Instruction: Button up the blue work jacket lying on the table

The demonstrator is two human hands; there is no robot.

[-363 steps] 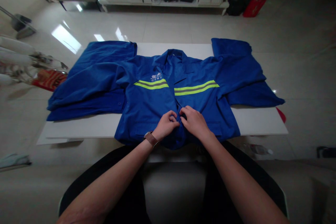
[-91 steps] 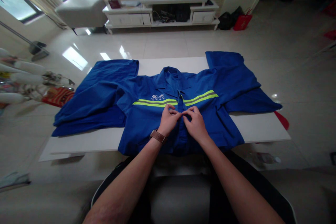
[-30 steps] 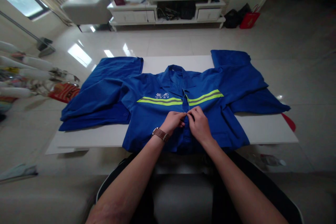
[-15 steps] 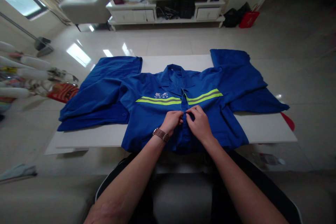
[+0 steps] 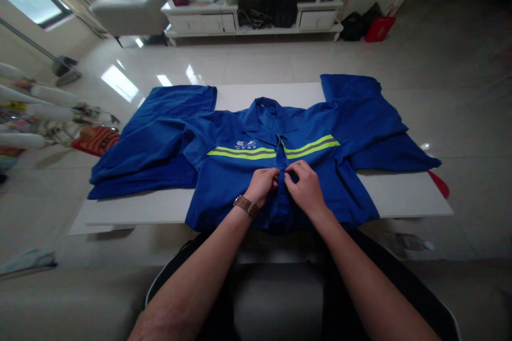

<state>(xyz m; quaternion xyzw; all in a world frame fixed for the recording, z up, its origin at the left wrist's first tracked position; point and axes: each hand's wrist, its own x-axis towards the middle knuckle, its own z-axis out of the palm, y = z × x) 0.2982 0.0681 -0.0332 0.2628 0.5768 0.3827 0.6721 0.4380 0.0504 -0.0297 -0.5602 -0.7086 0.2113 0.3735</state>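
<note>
A blue work jacket [image 5: 232, 176] with yellow reflective stripes lies face up on a white table [image 5: 400, 197], collar away from me and sleeves spread to both sides. My left hand [image 5: 264, 184], with a brown watch on its wrist, pinches the left edge of the jacket's front placket just below the stripes. My right hand [image 5: 306, 186] pinches the right edge of the placket, fingertips almost touching the left hand's. The button between them is hidden by my fingers.
The jacket's sleeves [image 5: 152, 138] overhang the table's left and right ends. A white TV cabinet [image 5: 256, 16] stands at the far wall, with a red bag [image 5: 380, 29] to its right. A rack with white rods [image 5: 44, 117] stands at the left on the tiled floor.
Since 12 seconds ago both hands have moved up the placket from near the hem to just below the stripes. In the last second they hardly moved.
</note>
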